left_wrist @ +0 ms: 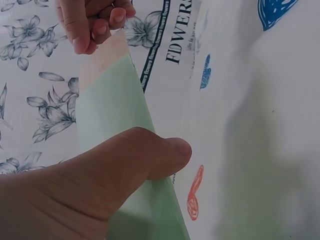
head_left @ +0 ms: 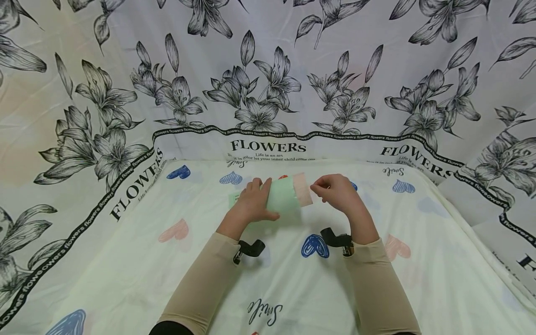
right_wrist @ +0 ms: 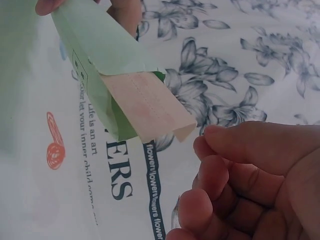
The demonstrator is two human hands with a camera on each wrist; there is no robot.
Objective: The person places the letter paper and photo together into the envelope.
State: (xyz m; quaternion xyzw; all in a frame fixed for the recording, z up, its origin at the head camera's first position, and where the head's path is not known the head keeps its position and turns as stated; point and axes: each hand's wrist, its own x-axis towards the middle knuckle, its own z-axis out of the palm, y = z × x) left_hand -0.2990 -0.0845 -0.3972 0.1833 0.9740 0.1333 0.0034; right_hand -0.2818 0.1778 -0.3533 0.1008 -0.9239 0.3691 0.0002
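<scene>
My left hand [head_left: 252,204] grips a pale green packet [head_left: 281,194], its thumb [left_wrist: 167,155] across the near edge. Dark print marks one side of the packet, and its end gapes in the right wrist view [right_wrist: 127,127]. Out of that end sticks a folded pinkish paper [right_wrist: 150,102] with a dotted line along it. My right hand [head_left: 337,192] is beside the paper's free end, thumb and index fingertips together and the other fingers curled. Between those fingertips nothing shows; they are right by the paper's corner.
A white cloth [head_left: 201,260] printed with hearts and words covers the surface below. Behind it hangs a flower-printed curtain [head_left: 268,56] with a dark lettered band. Each wrist wears a black camera mount [head_left: 251,248].
</scene>
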